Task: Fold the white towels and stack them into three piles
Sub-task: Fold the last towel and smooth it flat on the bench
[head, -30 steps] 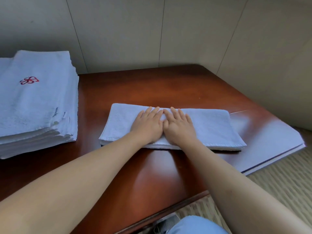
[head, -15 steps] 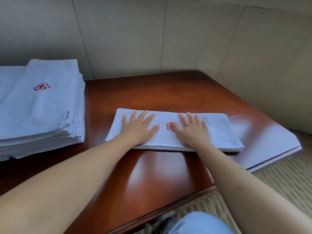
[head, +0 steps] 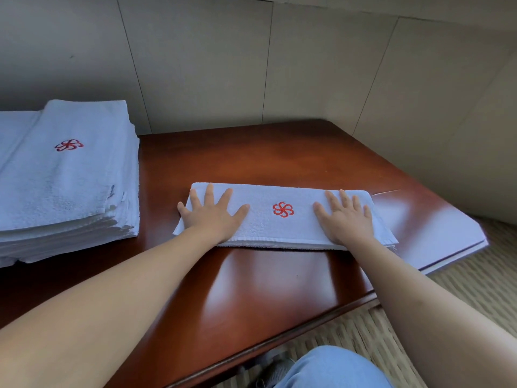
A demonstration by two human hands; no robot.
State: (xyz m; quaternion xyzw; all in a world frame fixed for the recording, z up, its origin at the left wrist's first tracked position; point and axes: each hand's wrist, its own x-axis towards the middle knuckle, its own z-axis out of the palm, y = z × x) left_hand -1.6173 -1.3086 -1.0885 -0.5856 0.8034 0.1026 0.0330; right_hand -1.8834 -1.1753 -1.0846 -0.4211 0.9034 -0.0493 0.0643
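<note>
A white towel (head: pixel 282 228), folded into a long strip with a red flower emblem at its middle, lies on the dark wooden table (head: pixel 251 287). My left hand (head: pixel 212 215) presses flat on the strip's left end, fingers spread. My right hand (head: pixel 347 219) presses flat on its right end. At the far left stands a tall pile of folded white towels (head: pixel 67 186), the top one bearing the same red emblem. A second pile (head: pixel 11 127) shows partly behind it at the left edge.
Beige wall panels close off the back and the right side of the table. The table's right corner shines with glare. Below the front edge lie a woven mat floor (head: pixel 461 292) and my blue-clad knee (head: pixel 333 371).
Both hands slid apart from the towel's middle to its two ends, uncovering the red emblem. The view has shifted slightly left and up.
</note>
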